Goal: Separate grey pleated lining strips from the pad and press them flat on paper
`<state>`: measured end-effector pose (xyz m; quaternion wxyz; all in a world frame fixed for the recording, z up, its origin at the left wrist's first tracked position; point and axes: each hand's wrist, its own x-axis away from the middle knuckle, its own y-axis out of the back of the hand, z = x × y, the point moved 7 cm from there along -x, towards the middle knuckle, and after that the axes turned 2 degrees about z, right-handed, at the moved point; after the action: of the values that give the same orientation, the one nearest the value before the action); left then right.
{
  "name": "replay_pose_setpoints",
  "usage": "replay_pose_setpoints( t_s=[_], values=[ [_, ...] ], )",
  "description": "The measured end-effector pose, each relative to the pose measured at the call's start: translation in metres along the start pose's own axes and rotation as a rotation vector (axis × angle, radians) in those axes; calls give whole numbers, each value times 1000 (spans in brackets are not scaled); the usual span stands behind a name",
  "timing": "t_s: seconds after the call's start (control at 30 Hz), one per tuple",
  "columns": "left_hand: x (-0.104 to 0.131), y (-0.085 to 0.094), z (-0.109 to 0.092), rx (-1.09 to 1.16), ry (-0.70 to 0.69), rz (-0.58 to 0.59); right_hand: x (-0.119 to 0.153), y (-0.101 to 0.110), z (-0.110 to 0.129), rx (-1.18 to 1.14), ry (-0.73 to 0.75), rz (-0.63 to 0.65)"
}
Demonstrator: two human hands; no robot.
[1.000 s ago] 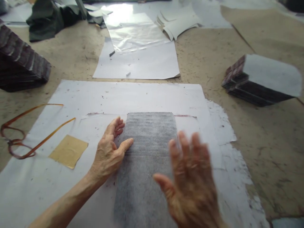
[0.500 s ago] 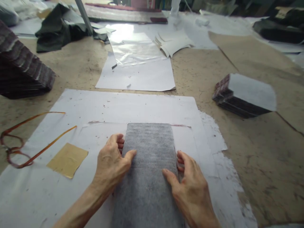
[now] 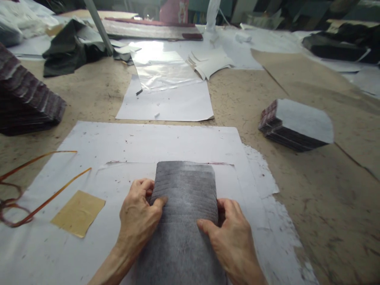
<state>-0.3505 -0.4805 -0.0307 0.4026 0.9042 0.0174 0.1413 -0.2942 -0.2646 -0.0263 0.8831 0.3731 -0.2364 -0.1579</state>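
A grey, felt-like stack of pieces [image 3: 185,237] lies lengthwise before me, its far end fanned into overlapping layers. My left hand [image 3: 141,209] grips its left side, thumb on the top surface and fingers curled against the edge. On the opposite side my right hand [image 3: 228,225] holds it the same way, with the thumb lying a little nearer to me. The near end of the stack runs out of the picture. Under it is a large white paper sheet [image 3: 166,138] with dark specks.
Left of my hands are orange-framed glasses [image 3: 56,194] and a tan square [image 3: 78,213]. A tall dark stack [image 3: 29,95] stands at far left, a smaller white-topped stack [image 3: 297,122] at right. Beyond lie clear film [image 3: 166,69], white cut pieces [image 3: 208,61] and dark cloth [image 3: 71,47].
The far layers of the stack are now more spread and bowed. My right fingers have closed in against its right edge. The whole view has shifted slightly.
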Motion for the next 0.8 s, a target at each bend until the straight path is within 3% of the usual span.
replay_pose_setpoints(
  t_s=[0.13, 0.27, 0.33, 0.43, 0.5, 0.57, 0.73, 0.8],
  values=[
    [7, -9, 6, 196, 5, 98, 4, -9, -14, -172, -88, 48],
    [9, -8, 7, 345, -18, 120, 1, -11, -11, -360, -65, 92],
    [6, -3, 5, 376, -53, 66, -4, -5, -2, -365, 19, 39],
    [-6, 6, -2, 477, -156, -43, -17, 7, 19, -317, 267, -63],
    [-20, 3, -6, 613, -191, 5, -31, 9, 27, -323, 367, -54],
    [-36, -5, -11, 741, -176, 139, -49, 5, 29, -388, 362, 73],
    [-58, -20, -24, 927, -68, 409, -70, -14, 46, -765, 154, 637],
    [-61, -23, -26, 994, -20, 447, -75, -18, 49, -855, 66, 684]
  ],
)
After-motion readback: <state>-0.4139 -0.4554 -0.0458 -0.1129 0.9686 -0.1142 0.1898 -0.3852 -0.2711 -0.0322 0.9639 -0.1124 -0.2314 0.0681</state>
